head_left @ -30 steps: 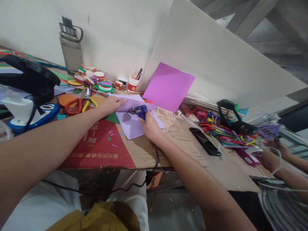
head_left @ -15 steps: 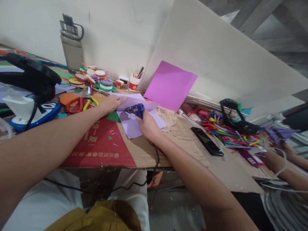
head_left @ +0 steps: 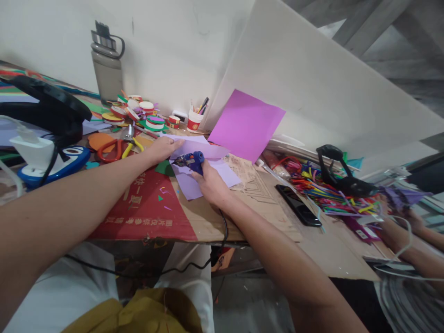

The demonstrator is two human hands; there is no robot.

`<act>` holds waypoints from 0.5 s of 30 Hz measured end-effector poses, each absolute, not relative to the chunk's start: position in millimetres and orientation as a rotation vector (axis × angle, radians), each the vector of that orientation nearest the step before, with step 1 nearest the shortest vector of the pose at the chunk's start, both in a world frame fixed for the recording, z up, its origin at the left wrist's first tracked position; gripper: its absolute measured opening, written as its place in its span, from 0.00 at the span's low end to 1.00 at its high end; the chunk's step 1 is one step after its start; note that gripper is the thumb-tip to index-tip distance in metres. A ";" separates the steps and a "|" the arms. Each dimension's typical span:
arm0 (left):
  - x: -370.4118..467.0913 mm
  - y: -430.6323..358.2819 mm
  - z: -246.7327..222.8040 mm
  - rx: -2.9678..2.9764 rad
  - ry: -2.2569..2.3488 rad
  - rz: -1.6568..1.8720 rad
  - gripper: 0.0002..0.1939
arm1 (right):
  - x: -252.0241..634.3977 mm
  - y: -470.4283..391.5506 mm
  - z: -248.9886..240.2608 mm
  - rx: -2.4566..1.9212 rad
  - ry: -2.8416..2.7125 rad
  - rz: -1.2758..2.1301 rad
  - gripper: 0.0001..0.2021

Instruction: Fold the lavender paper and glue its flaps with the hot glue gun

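Observation:
My right hand [head_left: 212,184] is closed around the handle of a blue hot glue gun [head_left: 193,161], its nozzle pointing left over lilac paper. A black cord hangs down from the gun past the table edge. My left hand [head_left: 165,149] grips the left end of a raised, folded flap of lilac paper [head_left: 197,149], thumb along its face. Below the flap, more lilac paper [head_left: 190,185] lies flat on the cardboard. Whether the flap and the flat part are one sheet I cannot tell. The nozzle is close to the fold at the left.
Left of my hands lie red-handled pliers [head_left: 110,151] and yellow-handled pliers [head_left: 133,148]. Behind are paper rolls [head_left: 146,107], a bottle [head_left: 108,76] and a pen cup [head_left: 195,119]. A magenta sheet [head_left: 248,124] leans on a white board. A phone [head_left: 298,205] lies right, near another person's hands [head_left: 390,222].
The glue gun has shifted slightly left along the lilac paper, toward my left hand. My left hand keeps its hold on the flap. The view has moved slightly.

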State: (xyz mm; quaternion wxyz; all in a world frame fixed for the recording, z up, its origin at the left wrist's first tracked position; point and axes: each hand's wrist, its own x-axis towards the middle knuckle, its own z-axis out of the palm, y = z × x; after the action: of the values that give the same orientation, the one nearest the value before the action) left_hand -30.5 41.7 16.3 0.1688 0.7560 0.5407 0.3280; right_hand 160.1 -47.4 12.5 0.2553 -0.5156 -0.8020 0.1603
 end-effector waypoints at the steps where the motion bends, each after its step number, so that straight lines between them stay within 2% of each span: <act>1: -30.2 40.9 17.1 2.140 1.529 0.940 0.24 | 160.0 -47.1 12.1 -1.391 -2.182 0.430 0.16; 15: -28.9 36.5 21.2 2.124 1.491 0.955 0.23 | 163.3 -48.8 19.4 -1.370 -2.200 0.466 0.16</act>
State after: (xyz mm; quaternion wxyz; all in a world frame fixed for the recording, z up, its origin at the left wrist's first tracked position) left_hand -28.9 36.5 21.2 0.1868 0.7546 0.5297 0.3393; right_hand 163.3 -48.8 19.4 0.2513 -0.5037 -0.8086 0.1713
